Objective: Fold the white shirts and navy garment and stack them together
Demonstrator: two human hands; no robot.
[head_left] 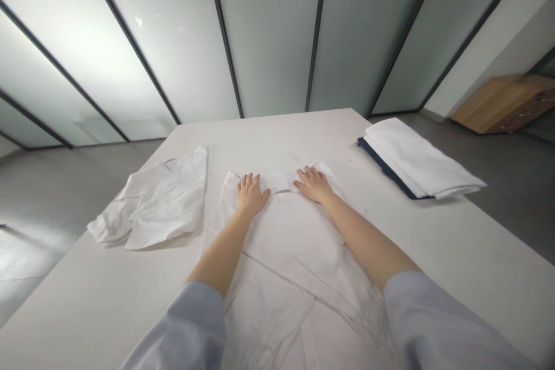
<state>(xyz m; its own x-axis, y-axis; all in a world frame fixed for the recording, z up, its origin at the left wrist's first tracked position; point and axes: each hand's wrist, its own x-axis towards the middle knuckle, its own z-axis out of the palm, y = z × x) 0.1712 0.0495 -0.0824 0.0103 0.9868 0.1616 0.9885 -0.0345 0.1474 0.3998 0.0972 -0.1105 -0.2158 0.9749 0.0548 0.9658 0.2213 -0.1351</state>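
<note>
- A person stands at a white table [455, 254], seen from a head camera looking down along both bare forearms, with pale blue sleeves [182, 329] pushed up near the elbows
- A white garment [286, 254] lies spread flat in the middle of the table, running from the person's body out to the hands
- The left hand [251, 193] rests palm down on the far edge of the garment, fingers spread flat, gripping nothing
- The right hand [314, 184] lies just beside it, also open and flat, pressing on the same far edge near what looks like a collar
- A crumpled white garment [160, 202] lies to the left, apart from the spread one
- A neat stack of folded white cloth [420, 159] sits on a dark board at the far right, near the table edge
- Likely risk: with only flat palms holding it, the thin cloth could slide or bunch, leaving creases or an uneven edge
</note>
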